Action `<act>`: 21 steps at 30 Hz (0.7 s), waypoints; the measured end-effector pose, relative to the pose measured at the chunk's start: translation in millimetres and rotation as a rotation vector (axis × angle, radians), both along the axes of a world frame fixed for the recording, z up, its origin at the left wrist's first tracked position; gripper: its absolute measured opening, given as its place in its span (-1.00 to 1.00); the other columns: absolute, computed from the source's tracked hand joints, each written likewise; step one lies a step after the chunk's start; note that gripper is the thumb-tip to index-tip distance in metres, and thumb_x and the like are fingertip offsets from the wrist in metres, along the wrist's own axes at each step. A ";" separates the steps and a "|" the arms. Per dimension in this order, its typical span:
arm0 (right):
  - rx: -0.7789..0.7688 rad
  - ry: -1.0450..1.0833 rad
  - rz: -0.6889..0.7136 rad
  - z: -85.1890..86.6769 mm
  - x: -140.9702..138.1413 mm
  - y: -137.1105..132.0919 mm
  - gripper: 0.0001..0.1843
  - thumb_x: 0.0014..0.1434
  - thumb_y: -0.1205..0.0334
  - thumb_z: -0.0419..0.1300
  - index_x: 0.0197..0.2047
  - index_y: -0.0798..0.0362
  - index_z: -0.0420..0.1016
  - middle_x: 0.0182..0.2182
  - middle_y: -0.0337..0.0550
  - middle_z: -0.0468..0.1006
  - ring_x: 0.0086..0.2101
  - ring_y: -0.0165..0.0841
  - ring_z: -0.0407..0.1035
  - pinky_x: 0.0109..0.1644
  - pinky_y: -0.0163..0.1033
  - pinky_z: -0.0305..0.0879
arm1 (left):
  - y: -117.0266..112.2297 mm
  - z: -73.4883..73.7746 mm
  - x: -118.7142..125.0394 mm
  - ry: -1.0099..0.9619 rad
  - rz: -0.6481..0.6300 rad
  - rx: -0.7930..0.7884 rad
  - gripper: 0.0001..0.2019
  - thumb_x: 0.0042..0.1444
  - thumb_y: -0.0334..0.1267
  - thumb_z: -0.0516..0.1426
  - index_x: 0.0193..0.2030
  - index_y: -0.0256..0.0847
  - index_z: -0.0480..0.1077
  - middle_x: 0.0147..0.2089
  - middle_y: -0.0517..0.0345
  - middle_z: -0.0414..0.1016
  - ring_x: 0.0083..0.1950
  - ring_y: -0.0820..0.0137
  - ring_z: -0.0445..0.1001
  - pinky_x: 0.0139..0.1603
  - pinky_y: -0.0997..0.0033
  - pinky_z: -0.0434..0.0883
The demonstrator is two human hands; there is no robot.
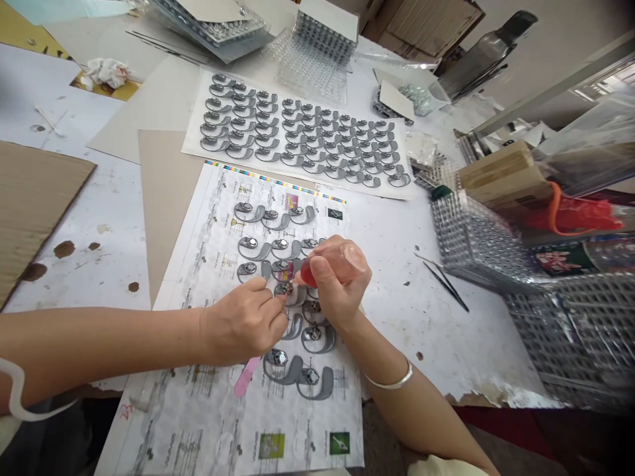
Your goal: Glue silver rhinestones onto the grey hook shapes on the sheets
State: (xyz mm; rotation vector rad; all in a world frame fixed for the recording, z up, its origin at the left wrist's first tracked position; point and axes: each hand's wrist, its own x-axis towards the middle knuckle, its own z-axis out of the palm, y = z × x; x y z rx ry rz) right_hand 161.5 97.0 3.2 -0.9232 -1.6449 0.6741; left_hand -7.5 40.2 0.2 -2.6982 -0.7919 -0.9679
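Note:
My right hand point(340, 281) is closed round a small translucent bottle with a red tip point(308, 272), the tip pointing down at a small grey curved piece with a shiny stone point(284, 289). My left hand point(245, 324) is closed in a pinch on that piece, pressing it to the printed sheet point(218, 410). A pink stick point(247, 375) pokes out from under my left hand. Several more grey curved pieces point(270, 218) lie in rows on the sheet around both hands.
A second white sheet point(198, 142) behind carries many rows of the same grey pieces. Black tweezers point(444, 277) lie to the right. Clear plastic grid trays point(476, 241) stack at the right edge, more trays point(317, 39) at the back. Brown cardboard point(34, 198) lies left.

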 end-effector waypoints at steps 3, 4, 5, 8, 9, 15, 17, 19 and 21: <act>0.006 0.018 0.001 -0.9 0.2 -0.3 -0.77 0.13 0.21 0.22 -0.53 0.04 0.38 -0.56 -0.22 0.40 -0.41 -0.35 0.35 -0.32 -0.18 0.32 | 0.2 0.9 0.1 -0.004 0.000 -0.001 -0.77 0.07 -0.63 0.11 -0.53 -0.32 0.33 -0.60 0.14 0.36 -0.58 0.44 0.22 -0.52 0.37 0.16; 0.011 0.013 0.006 -0.8 0.0 -0.4 -0.76 0.13 0.21 0.21 -0.55 0.04 0.38 -0.56 -0.22 0.39 -0.41 -0.35 0.35 -0.32 -0.18 0.32 | 0.3 1.0 0.1 -0.005 0.002 0.002 -0.77 0.07 -0.63 0.11 -0.53 -0.32 0.33 -0.60 0.14 0.36 -0.58 0.44 0.22 -0.52 0.37 0.16; 0.017 0.007 0.011 -0.6 -0.2 -0.4 -0.74 0.13 0.22 0.21 -0.57 0.04 0.39 -0.57 -0.22 0.39 -0.41 -0.36 0.35 -0.32 -0.18 0.32 | 0.3 1.0 0.0 -0.003 0.004 0.003 -0.77 0.08 -0.62 0.11 -0.53 -0.32 0.33 -0.61 0.15 0.35 -0.58 0.44 0.22 -0.52 0.37 0.16; 0.021 0.004 0.015 0.5 -0.9 -0.2 -0.75 0.13 0.22 0.21 -0.56 0.04 0.39 -0.57 -0.23 0.39 -0.43 -0.37 0.35 -0.34 -0.19 0.31 | 0.3 0.2 -0.3 0.005 0.003 -0.002 -0.77 0.10 -0.61 0.10 -0.52 -0.32 0.32 -0.60 0.15 0.36 -0.57 0.44 0.23 -0.50 0.37 0.17; 0.020 0.002 0.012 0.7 -0.9 -0.2 -0.77 0.13 0.22 0.22 -0.54 0.04 0.40 -0.57 -0.23 0.39 -0.43 -0.37 0.35 -0.35 -0.19 0.31 | 0.3 -0.1 -0.5 0.006 0.002 -0.003 -0.78 0.11 -0.60 0.10 -0.52 -0.32 0.32 -0.59 0.14 0.37 -0.57 0.44 0.23 -0.49 0.37 0.17; 0.031 -0.055 -0.011 1.0 1.0 0.0 -0.76 0.14 0.16 0.20 -0.53 0.04 0.39 -0.56 -0.21 0.39 -0.45 -0.36 0.34 -0.38 -0.19 0.32 | 0.3 -0.2 -1.1 -0.003 0.004 -0.002 -0.76 0.11 -0.61 0.09 -0.53 -0.32 0.32 -0.57 0.12 0.40 -0.56 0.44 0.25 -0.50 0.37 0.17; 0.035 -0.051 -0.011 1.5 1.5 0.1 -0.78 0.13 0.18 0.21 -0.52 0.04 0.39 -0.56 -0.21 0.39 -0.45 -0.36 0.34 -0.38 -0.19 0.32 | 0.4 0.5 -1.4 -0.004 0.000 -0.011 -0.76 0.13 -0.60 0.07 -0.53 -0.32 0.32 -0.55 0.10 0.42 -0.56 0.43 0.26 -0.50 0.36 0.18; 0.049 -0.050 -0.005 2.4 1.6 0.0 -0.79 0.12 0.20 0.21 -0.52 0.04 0.39 -0.57 -0.22 0.39 -0.46 -0.36 0.34 -0.39 -0.18 0.31 | 0.7 1.3 -1.7 -0.010 -0.008 -0.029 -0.76 0.14 -0.59 0.06 -0.52 -0.32 0.32 -0.54 0.09 0.43 -0.56 0.42 0.28 -0.51 0.34 0.19; 0.064 -0.064 -0.004 3.4 1.6 -0.1 -0.77 0.12 0.20 0.21 -0.54 0.03 0.38 -0.58 -0.22 0.38 -0.46 -0.35 0.34 -0.39 -0.18 0.31 | 1.4 1.8 -1.9 -0.019 -0.018 -0.050 -0.77 0.15 -0.59 0.05 -0.50 -0.32 0.32 -0.54 0.10 0.43 -0.56 0.41 0.29 -0.51 0.34 0.18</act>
